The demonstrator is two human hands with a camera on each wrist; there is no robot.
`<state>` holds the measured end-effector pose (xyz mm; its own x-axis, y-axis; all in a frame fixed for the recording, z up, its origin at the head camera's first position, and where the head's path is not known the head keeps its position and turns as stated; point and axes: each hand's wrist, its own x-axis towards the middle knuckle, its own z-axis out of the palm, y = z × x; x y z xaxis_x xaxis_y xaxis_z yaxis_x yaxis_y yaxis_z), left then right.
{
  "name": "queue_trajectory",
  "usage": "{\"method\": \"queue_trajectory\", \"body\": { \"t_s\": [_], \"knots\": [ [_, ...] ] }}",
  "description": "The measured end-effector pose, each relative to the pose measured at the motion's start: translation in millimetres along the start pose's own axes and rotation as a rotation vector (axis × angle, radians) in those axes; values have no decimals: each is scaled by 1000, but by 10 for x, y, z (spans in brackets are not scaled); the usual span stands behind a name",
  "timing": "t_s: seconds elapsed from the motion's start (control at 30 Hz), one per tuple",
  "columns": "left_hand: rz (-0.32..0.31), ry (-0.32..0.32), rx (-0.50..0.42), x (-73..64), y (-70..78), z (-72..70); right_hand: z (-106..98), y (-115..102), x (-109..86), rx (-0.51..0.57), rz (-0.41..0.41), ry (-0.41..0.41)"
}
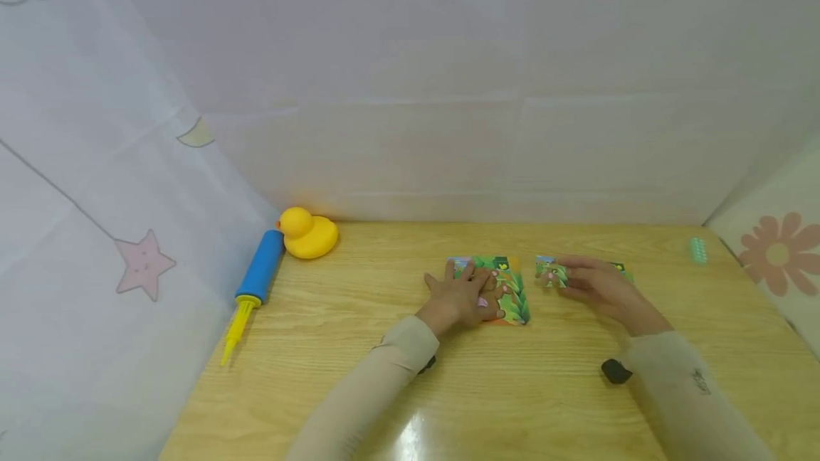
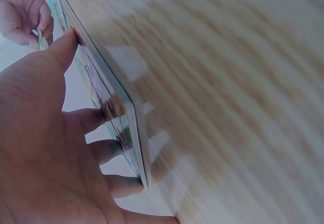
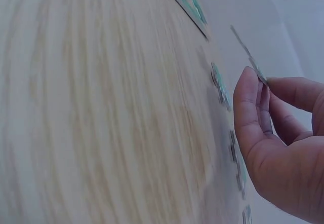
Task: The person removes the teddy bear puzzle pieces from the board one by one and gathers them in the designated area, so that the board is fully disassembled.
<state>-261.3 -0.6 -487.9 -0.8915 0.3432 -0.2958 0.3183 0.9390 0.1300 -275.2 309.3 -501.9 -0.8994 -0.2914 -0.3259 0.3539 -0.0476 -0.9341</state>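
Pinching a puzzle piece [image 1: 547, 276], the right hand [image 1: 598, 285] hovers above the table [image 1: 359, 361], just right of the puzzle board [image 1: 516, 310], on which the left hand [image 1: 453, 301] rests with its fingers spread wide.

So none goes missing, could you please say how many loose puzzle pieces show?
At least 4: a puzzle piece in the right hand; an upper piece, middle piece and lower piece on the table, right wrist view. More may hide.

Your pale, wood-grained table [image 1: 519, 397] carries a glossy yellow toy duck [image 1: 310, 237], a blue-and-yellow tubular pump [image 1: 261, 265] just beside it, a flat, colourfully printed puzzle board [image 1: 516, 308], thin green-printed puzzle pieces [image 3: 220, 86] and a small mint-green bumpy object [image 1: 698, 250].
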Motion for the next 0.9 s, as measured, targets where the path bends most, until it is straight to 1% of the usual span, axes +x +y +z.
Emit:
{"method": "queue_trajectory", "body": {
  "t_s": [0.13,0.27,0.33,0.43,0.5,0.63,0.77,0.9],
  "knots": [
    [-1,-5,17,-10,4,-17,-107,20,-95,21,4,16],
    [-5,-5,27,-18,8,-22,-229,42,-181,-7,-2,18],
    [-8,-3,30,-15,7,-19,-298,52,-216,0,1,25],
    [-6,1,35,-10,6,-13,-416,80,-283,23,-4,30],
    [-4,2,42,-4,4,-9,-496,98,-338,63,-11,18],
    [-7,6,51,-3,-1,-8,-652,143,-457,101,-34,4],
    [-9,2,53,-11,-6,-13,-773,167,-562,126,-37,25],
    [-9,-2,56,-6,-9,-12,-861,178,-633,81,-54,46]
  ]
}}
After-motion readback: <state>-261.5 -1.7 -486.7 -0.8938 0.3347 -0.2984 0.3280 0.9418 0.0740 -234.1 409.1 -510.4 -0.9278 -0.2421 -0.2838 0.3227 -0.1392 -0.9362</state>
